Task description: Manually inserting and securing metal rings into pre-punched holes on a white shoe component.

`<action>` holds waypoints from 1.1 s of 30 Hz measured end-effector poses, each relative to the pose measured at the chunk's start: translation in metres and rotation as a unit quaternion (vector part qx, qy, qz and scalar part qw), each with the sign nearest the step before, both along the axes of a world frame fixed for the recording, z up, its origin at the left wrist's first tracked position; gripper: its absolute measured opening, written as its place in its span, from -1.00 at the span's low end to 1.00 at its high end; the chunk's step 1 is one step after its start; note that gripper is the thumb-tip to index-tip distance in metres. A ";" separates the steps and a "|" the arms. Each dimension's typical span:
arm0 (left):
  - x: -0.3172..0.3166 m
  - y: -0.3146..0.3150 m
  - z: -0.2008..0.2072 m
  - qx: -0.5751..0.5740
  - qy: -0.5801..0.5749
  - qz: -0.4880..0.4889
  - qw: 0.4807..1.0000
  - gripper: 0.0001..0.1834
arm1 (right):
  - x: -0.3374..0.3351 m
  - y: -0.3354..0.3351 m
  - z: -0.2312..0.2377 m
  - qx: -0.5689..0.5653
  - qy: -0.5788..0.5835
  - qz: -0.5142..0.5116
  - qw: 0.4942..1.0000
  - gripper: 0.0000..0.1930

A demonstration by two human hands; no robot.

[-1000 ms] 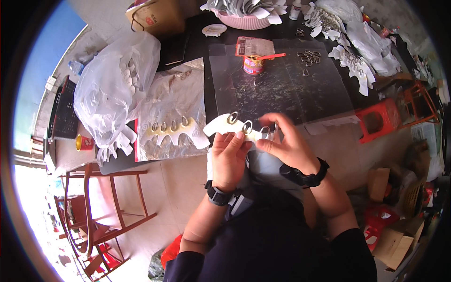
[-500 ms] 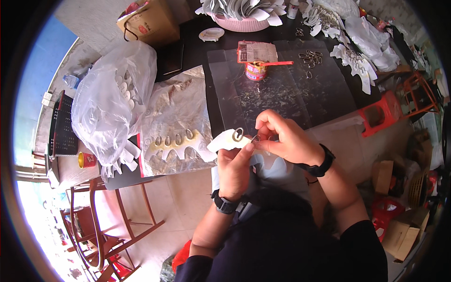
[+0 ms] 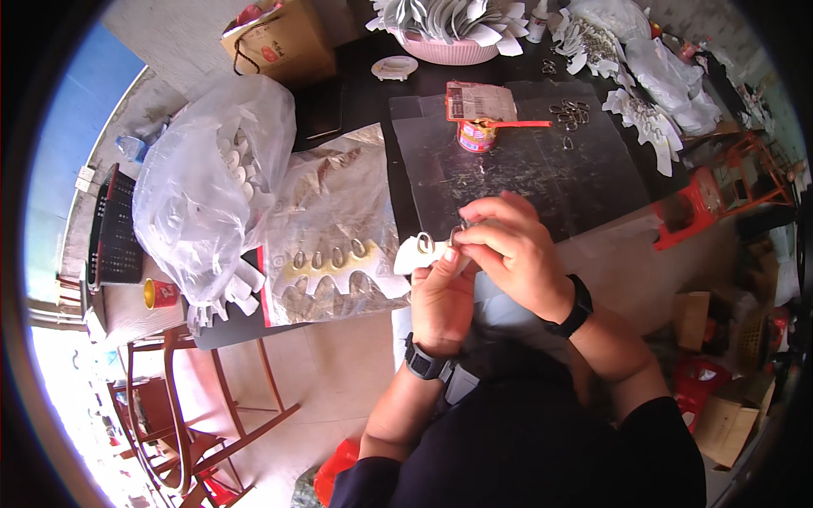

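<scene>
A white card strip (image 3: 417,252) is pinched at its right end by the left hand (image 3: 440,292), its long axis running leftward from that grip, over the table edge (image 3: 406,222). A small metal ring (image 3: 456,234) is clasped by the right hand (image 3: 508,250), just right of the pinch, touching the strip.

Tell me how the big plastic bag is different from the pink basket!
The plastic bag is clear, soft and crumpled, lying at the table's left end; the pink basket is stiff and round, standing at the far edge. The bag encloses its pieces; the basket is open-topped, pieces sticking out. Both hold white card pieces.
</scene>
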State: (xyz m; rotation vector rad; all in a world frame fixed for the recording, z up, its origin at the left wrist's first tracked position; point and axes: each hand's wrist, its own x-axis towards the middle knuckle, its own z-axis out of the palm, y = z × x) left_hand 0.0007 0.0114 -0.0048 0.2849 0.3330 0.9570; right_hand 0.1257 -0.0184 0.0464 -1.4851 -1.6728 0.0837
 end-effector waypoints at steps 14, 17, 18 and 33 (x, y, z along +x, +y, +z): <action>-0.065 0.050 0.042 0.337 0.317 -0.174 0.870 -0.54 | 0.034 0.004 0.016 -0.132 0.066 0.206 0.967 -0.87; -0.034 0.044 0.049 0.418 0.416 -0.200 0.782 -0.72 | 0.025 0.012 0.020 -0.093 -0.022 0.199 0.975 -0.87; -0.030 0.043 0.037 0.436 0.413 -0.213 0.771 -0.75 | 0.022 0.015 0.020 -0.078 -0.033 0.200 0.976 -0.87; -0.006 0.003 0.009 0.030 0.135 -0.041 0.989 -0.95 | 0.013 0.001 -0.020 -0.004 0.028 0.100 0.995 -0.88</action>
